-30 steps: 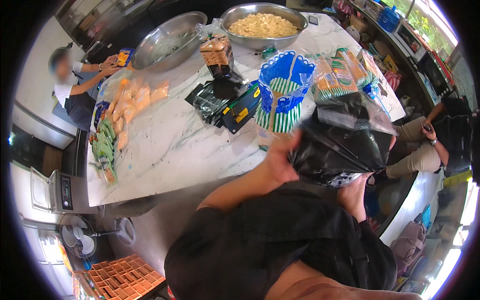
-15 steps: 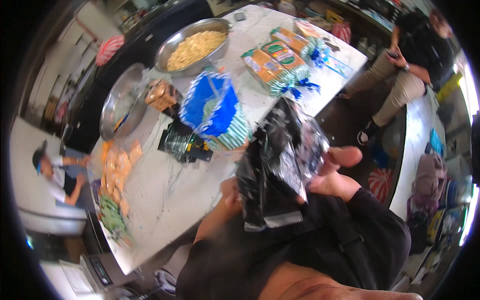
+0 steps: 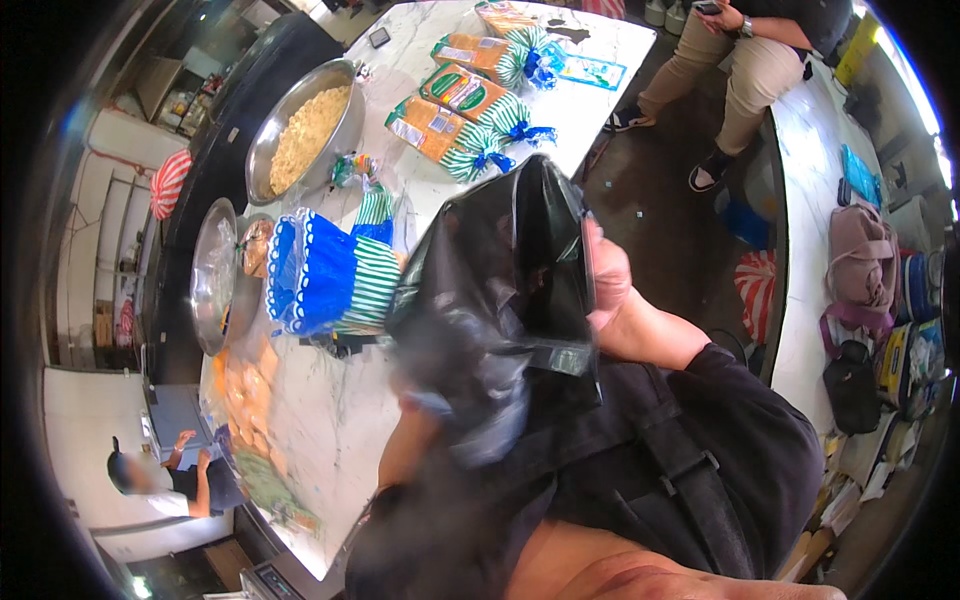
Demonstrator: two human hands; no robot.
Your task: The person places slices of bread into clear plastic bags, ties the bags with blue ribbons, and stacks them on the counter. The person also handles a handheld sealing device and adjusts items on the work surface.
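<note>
A shiny black plastic bag [image 3: 500, 270] is in front of my chest, its mouth spread open in the upper part. My right hand [image 3: 610, 278] grips the bag's right edge, fingers closed on it. My left hand [image 3: 418, 408] is by the bag's lower left side, smeared by motion and mostly hidden behind the plastic, so its fingers do not show. Just left of the black bag, a blue and green-striped bag [image 3: 335, 270] with a white-edged open mouth lies tipped toward the left on the marble table [image 3: 350, 440].
Packs of sliced bread [image 3: 465, 90] with blue ties are at the table's far end. A steel bowl [image 3: 350, 115] holds pale pieces; another steel bowl [image 3: 212, 280] is nearer. Bagged orange-coloured food [image 3: 250, 400] lies at left. One person [image 3: 750, 60] sits at right; another [image 3: 190, 480] is at left.
The black bag has been spread wider, and its lower left part is now blurred. My view has turned, shifting the table leftward. The blue striped bag stood more upright before and now lies tipped.
</note>
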